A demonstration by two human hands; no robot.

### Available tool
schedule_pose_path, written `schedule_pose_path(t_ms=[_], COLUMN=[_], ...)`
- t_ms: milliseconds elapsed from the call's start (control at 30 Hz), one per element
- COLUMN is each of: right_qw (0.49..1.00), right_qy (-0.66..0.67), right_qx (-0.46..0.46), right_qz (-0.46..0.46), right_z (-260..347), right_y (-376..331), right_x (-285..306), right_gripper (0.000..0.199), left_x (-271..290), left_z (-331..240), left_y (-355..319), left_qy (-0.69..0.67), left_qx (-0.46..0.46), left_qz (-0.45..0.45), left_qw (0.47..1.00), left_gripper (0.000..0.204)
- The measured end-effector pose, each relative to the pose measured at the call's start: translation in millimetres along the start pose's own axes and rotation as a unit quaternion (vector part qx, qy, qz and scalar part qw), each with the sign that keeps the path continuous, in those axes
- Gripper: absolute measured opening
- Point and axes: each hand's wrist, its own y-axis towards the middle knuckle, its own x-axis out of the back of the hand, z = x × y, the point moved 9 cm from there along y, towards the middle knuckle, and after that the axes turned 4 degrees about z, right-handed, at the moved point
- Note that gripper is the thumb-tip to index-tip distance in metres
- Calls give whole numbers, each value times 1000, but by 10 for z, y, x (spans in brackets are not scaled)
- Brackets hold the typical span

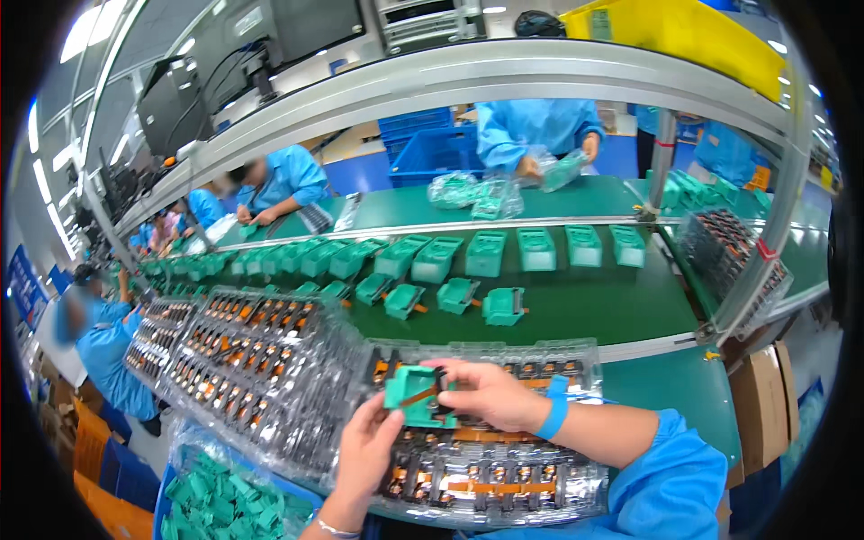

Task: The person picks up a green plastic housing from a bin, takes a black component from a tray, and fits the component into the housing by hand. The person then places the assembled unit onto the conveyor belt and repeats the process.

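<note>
I hold a small green plastic housing (pixel 416 393) between both hands, just above the clear blister tray (pixel 576 358) in front of me. My left hand (pixel 367 450) pinches its lower left corner with thumb and fingertips closed on it; my right hand (pixel 486 394) wraps the right side, fingers curled tight against a dark part with an orange strip seated in the housing. A blue wrist strap (pixel 557 407) circles my right wrist, above the blue sleeve (pixel 670 481).

The tray under my hands holds rows of black and orange components (pixel 477 472), and more such trays (pixel 234 351) are stacked to my left. Beyond them runs a green conveyor belt (pixel 621 306) carrying two lines of green housings (pixel 486 254), the nearer ones with orange strips sticking out. At lower left a bin of loose green housings (pixel 220 504) sits beside my left forearm.

Across the belt, a person in a blue coat (pixel 535 126) handles clear bags (pixel 472 193) of green parts, and others in blue work further along the line on the left. A grey metal shelf (pixel 450 76) arches overhead with monitors (pixel 175 103) on it, a yellow bin (pixel 684 31) at its right end, and blue crates (pixel 432 148) behind.
</note>
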Motion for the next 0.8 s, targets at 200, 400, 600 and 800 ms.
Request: schedule_pose_path(t_ms=[200, 400, 600, 800], right_qw=[957, 959, 921, 873], right_qy=[-271, -177, -321, -433], right_qx=[102, 129, 144, 150], right_qz=[30, -179, -168, -167], right_z=[278, 613, 640, 703], right_y=[-44, -184, -319, -262], right_x=[-214, 211, -34, -133], right_gripper=[11, 22, 20, 19], left_x=[-62, 75, 118, 78], left_z=[118, 253, 217, 142], left_y=[-9, -81, -68, -112], left_qy=[-68, -248, -201, -145], left_qx=[31, 27, -49, -53], left_qz=[72, -47, -63, -51], left_qw=[995, 967, 976, 987], left_gripper=[26, 27, 30, 30])
